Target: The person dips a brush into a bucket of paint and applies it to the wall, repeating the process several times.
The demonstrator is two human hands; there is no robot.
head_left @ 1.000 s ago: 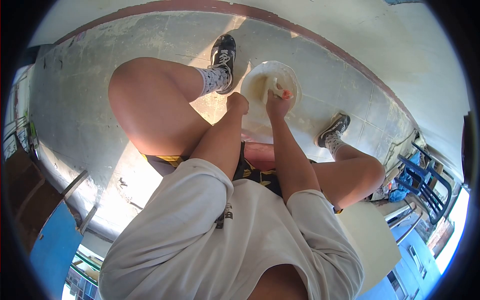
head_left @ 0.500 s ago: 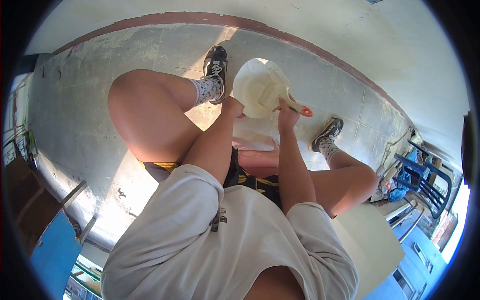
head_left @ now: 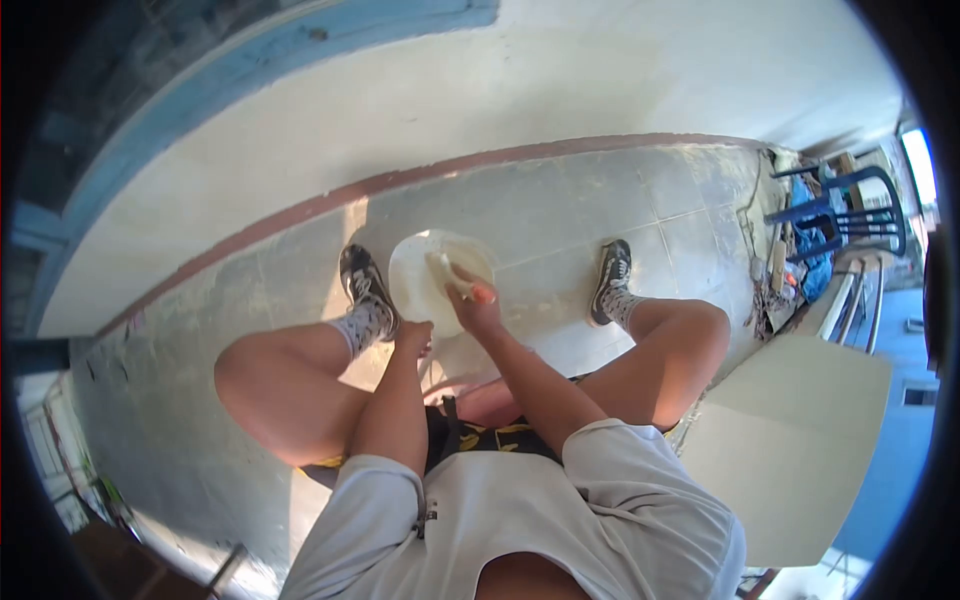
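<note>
We hold the white bowl (head_left: 418, 262) between our shoes (head_left: 362, 285), left hand (head_left: 413, 336) seemingly clamped on its near rim, right hand (head_left: 470, 310) wrapped around the scraper (head_left: 443, 270) inside it; mixing looks underway, not finished.

A bucket (head_left: 425, 285) stands on the floor (head_left: 560, 210) between the person's feet, with the left shoe (head_left: 362, 285) just beside it and the right shoe (head_left: 611, 275) well apart on the other side, and the wall (head_left: 450, 90) behind them all. The left hand (head_left: 413, 335) is at the bucket's near rim, and the right hand (head_left: 472, 310) holds a putty knife (head_left: 445, 272) inside it. A board (head_left: 790, 440) lies to the right of the right knee, and a chair (head_left: 850, 215) stands beyond it near the wall.
</note>
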